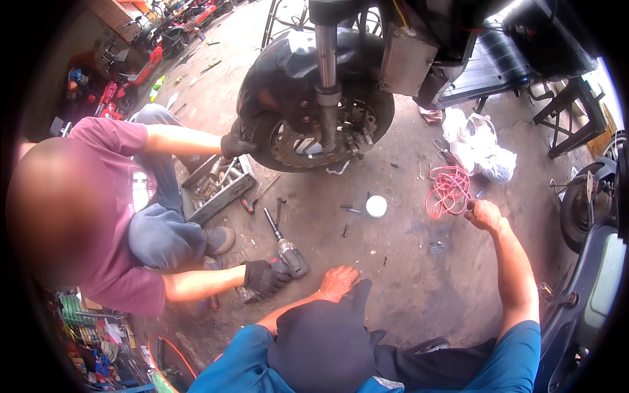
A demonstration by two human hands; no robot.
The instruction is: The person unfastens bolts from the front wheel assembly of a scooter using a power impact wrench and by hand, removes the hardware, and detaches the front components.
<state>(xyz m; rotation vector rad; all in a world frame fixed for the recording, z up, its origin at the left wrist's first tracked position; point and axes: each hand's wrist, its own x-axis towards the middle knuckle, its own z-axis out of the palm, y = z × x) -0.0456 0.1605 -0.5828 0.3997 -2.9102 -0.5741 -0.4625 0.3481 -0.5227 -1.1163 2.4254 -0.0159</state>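
My right hand (485,215) is closed at the edge of a loose tangle of pinkish-red rope (449,190); its fingers appear to grip a strand. Fingers stretched, my left hand (339,283) rests on the floor near a cordless impact wrench (289,257) with a long socket. A dark cloth shape (321,347) hides part of my left forearm. Ahead of me stands a motor scooter's front wheel (380,134) with a brake disc. Between my hands and the wheel lie a round white lid or tub (376,206) and small dark bolts (345,230).
At the left crouches a co-worker (114,216), one gloved hand (237,145) on the tyre, the other (265,278) by the wrench. A metal toolbox (226,196) lies between us. White plastic bags (481,144) sit beyond the rope. Another scooter (583,301) stands close on the right.
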